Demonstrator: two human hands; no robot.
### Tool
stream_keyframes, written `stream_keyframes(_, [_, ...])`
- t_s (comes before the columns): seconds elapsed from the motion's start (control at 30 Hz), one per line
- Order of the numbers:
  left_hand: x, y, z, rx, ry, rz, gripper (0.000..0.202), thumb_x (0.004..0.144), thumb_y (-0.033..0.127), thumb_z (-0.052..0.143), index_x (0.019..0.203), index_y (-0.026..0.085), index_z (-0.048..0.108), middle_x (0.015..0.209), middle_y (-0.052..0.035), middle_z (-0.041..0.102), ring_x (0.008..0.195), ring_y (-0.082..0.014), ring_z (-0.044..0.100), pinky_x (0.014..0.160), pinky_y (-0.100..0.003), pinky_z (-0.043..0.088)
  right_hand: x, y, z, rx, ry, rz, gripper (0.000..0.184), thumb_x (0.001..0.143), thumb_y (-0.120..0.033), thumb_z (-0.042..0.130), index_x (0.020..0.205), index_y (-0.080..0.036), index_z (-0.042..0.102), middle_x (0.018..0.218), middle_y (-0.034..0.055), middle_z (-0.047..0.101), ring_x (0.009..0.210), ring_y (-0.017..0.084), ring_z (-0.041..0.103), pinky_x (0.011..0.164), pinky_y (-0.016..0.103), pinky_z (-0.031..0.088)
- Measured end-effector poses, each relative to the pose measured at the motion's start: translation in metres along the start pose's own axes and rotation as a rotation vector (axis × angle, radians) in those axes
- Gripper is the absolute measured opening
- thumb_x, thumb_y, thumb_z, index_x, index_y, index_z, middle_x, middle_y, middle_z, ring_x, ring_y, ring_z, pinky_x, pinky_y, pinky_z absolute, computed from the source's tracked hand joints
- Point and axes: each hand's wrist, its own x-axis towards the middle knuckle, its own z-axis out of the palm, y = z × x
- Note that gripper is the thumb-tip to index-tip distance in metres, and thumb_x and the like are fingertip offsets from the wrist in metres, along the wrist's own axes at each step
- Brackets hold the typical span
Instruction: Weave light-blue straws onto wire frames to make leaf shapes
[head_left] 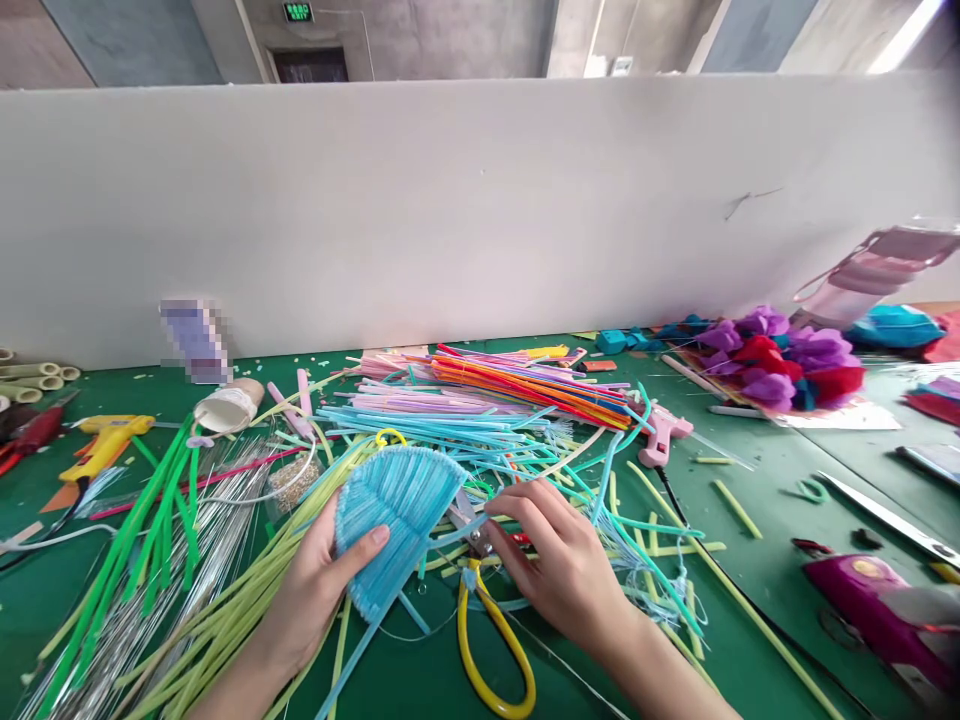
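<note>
Left grip (322,575) is holding the blue fan (401,505) by its left side, the thumb pressing on the front face and the fingers mostly hiding behind. Most of the fan is extending above and to the right of that grip. Right grip (559,550) is pinching a thin blue strip (456,534) just right of the fan, crossing over yellow-handled scissors (463,640) that are lying above the green table (780,450).

Blue fuzzy fan (412,500) | ribbed, 1 central crease | tilted | in left hand (322,572)
</note>
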Motion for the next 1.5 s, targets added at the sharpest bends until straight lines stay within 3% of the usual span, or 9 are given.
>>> stream_keyframes(0.2, [-0.001,-0.002,-0.001,0.012,-0.018,0.02,0.092,0.074,0.036,0.081,0.152,0.022,0.033,0.134,-0.0146,0.063,0.12,-0.0346,0.061,0.096,-0.038,0.054,0.001,-0.01,0.002,0.096,-0.022,-0.007,0.018,0.089,-0.009,0.059,0.106,-0.017,0.06,0.093,0.007,0.069,0.084,0.019,0.058,0.075,0.033,0.051])
stream_keyframes(0.37, [-0.001,-0.001,0.001,0.007,0.007,0.019,0.097,0.071,0.038,0.082,0.152,0.022,0.032,0.133,-0.0145,0.064,0.119,-0.0354,0.062,0.095,-0.04,0.055,-0.003,-0.007,0.009,-0.058,-0.032,-0.071,0.035,0.089,-0.006,0.057,0.12,-0.02,0.063,0.109,0.009,0.07,0.098,0.024,0.057,0.085,0.04,0.053])
stream_keyframes(0.5, [0.0,-0.001,0.002,0.011,0.002,0.006,0.095,0.072,0.037,0.081,0.152,0.023,0.032,0.132,-0.0129,0.065,0.119,-0.0343,0.062,0.094,-0.039,0.055,-0.007,-0.007,0.011,-0.119,-0.006,0.03,0.049,0.09,-0.005,0.052,0.134,-0.027,0.058,0.143,0.0133,0.048,0.122,0.031,0.048,0.096,0.05,0.05])
stream_keyframes(0.63, [-0.002,0.002,0.004,-0.003,0.032,-0.017,0.093,0.07,0.036,0.083,0.15,0.023,0.036,0.129,-0.0115,0.068,0.116,-0.0337,0.064,0.091,-0.037,0.057,-0.007,-0.01,0.013,0.108,-0.03,0.276,0.055,0.096,-0.018,0.048,0.148,-0.033,0.038,0.159,0.0117,0.024,0.139,0.032,0.037,0.103,0.052,0.047])
stream_keyframes(0.73, [-0.004,0.004,0.005,-0.037,0.045,-0.045,0.095,0.069,0.034,0.084,0.15,0.024,0.035,0.127,-0.0108,0.069,0.114,-0.0332,0.066,0.089,-0.037,0.058,-0.003,-0.008,0.015,0.552,-0.028,0.584,0.061,0.095,-0.036,0.055,0.149,-0.027,0.03,0.145,0.0175,0.044,0.117,0.025,0.06,0.089,0.043,0.056])
stream_keyframes(0.8, [-0.004,0.005,0.005,-0.051,0.047,-0.07,0.097,0.067,0.033,0.085,0.15,0.024,0.035,0.124,-0.0116,0.07,0.111,-0.0339,0.067,0.088,-0.039,0.058,0.001,-0.007,0.015,0.863,-0.124,0.742,0.058,0.09,-0.043,0.062,0.139,-0.02,0.042,0.122,0.0151,0.063,0.099,0.022,0.067,0.082,0.038,0.058])
stream_keyframes(1.0, [-0.009,0.003,0.012,-0.079,0.019,-0.101,0.094,0.068,0.031,0.084,0.149,0.025,0.036,0.117,-0.0108,0.073,0.106,-0.033,0.07,0.091,-0.041,0.057,0.012,-0.012,0.01,1.209,-0.332,0.809,0.039,0.078,-0.045,0.077,0.1,-0.015,0.066,0.088,0.0046,0.071,0.081,0.015,0.066,0.076,0.028,0.052])
stream_keyframes(1.3, [-0.022,0.006,0.009,-0.092,-0.132,-0.237,0.07,0.053,0.028,0.088,0.12,0.02,0.068,0.103,-0.0128,0.077,0.103,-0.0418,0.069,0.087,-0.052,0.057,0.008,-0.011,0.01,1.199,-0.359,0.922,0.046,0.064,-0.05,0.084,0.08,-0.018,0.056,0.066,-0.0026,0.065,0.062,0.014,0.065,0.059,0.025,0.051])
stream_keyframes(1.5, [-0.017,0.006,0.012,-0.057,-0.107,-0.304,0.059,0.061,0.028,0.087,0.116,0.019,0.066,0.108,-0.0128,0.076,0.103,-0.0355,0.071,0.088,-0.046,0.058,0.007,-0.01,0.013,0.689,-0.258,0.834,0.037,0.077,-0.042,0.076,0.101,-0.018,0.062,0.086,0.0049,0.07,0.078,0.019,0.068,0.068,0.031,0.055])
